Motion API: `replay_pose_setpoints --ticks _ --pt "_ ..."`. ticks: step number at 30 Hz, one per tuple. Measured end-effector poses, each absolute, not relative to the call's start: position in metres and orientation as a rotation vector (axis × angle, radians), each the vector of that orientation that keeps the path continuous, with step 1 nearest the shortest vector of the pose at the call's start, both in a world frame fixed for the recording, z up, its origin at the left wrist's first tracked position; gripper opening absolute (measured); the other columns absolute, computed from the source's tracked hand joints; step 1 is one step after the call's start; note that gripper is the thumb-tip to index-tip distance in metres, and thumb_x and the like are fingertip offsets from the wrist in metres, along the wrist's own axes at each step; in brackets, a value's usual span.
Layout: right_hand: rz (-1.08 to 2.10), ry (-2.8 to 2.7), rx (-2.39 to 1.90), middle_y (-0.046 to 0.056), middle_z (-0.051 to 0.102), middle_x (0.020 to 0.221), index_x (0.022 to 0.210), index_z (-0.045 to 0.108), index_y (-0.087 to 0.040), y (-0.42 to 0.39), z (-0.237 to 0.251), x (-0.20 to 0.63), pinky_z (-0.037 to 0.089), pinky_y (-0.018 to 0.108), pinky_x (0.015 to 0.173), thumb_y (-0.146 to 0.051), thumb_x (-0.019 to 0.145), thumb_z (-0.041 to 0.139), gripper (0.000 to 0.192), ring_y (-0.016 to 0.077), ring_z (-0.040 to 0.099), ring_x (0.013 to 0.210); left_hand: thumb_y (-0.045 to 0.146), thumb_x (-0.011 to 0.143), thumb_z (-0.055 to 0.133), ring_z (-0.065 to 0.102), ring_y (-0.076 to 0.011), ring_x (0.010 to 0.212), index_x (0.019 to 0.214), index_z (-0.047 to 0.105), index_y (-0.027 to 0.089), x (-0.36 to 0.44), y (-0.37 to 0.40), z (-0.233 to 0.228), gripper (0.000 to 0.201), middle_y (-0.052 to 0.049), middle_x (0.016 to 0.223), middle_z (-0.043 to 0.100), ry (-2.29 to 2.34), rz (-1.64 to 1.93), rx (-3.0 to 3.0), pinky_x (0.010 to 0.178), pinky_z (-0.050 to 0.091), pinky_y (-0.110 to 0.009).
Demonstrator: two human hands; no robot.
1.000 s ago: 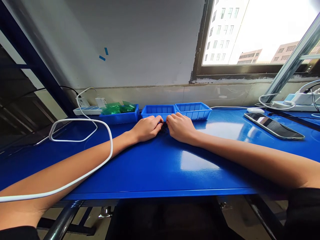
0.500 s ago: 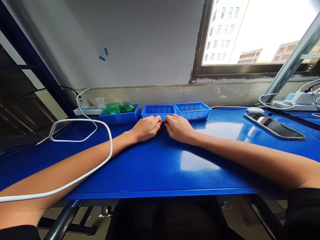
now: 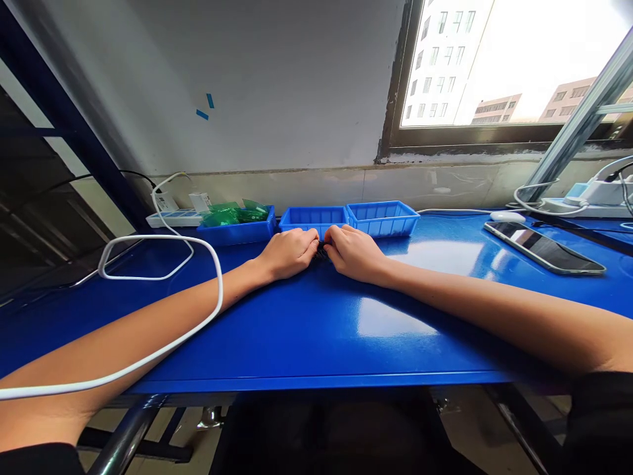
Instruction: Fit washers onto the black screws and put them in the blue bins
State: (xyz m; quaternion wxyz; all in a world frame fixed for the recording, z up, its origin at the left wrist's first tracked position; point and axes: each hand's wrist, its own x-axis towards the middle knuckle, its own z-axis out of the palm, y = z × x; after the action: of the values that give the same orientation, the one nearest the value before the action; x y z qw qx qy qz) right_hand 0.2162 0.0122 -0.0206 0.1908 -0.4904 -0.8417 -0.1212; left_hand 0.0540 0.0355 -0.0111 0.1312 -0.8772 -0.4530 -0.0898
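Note:
My left hand (image 3: 291, 253) and my right hand (image 3: 357, 253) meet near the middle of the blue table (image 3: 287, 330), knuckles up and fingers curled in. Between the fingertips a small dark piece (image 3: 321, 251) shows. Both hands seem closed on it, but most of it is hidden and its kind cannot be made out. Just behind the hands stand a blue bin (image 3: 314, 215) and, to its right, a second blue bin (image 3: 383, 219).
A third blue bin (image 3: 237, 233) at the left holds green plastic packets (image 3: 235, 214). A white cable (image 3: 220, 277) loops in front of my left forearm. On the right lie a phone (image 3: 544, 247) and a white oval object (image 3: 507, 216), near a power strip (image 3: 593, 198).
Both hands stay in the same place with the dark piece between them. The view has shifted very slightly.

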Motion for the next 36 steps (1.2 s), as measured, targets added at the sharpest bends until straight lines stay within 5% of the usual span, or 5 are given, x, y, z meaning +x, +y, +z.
replay_pose_setpoints --ticks 36 --pt "-0.468 -2.377 -1.378 0.007 0.065 0.091 0.091 0.061 -0.019 0.0089 -0.0198 0.2186 0.034 0.028 0.066 -0.027 0.09 0.036 0.026 0.0193 0.053 0.085 0.029 0.091 0.027 0.06 -0.0212 0.077 0.083 0.055 0.018 0.0525 0.0392 -0.0131 0.031 -0.007 0.081 0.064 -1.173 -0.264 -2.634 0.067 0.043 -0.03"
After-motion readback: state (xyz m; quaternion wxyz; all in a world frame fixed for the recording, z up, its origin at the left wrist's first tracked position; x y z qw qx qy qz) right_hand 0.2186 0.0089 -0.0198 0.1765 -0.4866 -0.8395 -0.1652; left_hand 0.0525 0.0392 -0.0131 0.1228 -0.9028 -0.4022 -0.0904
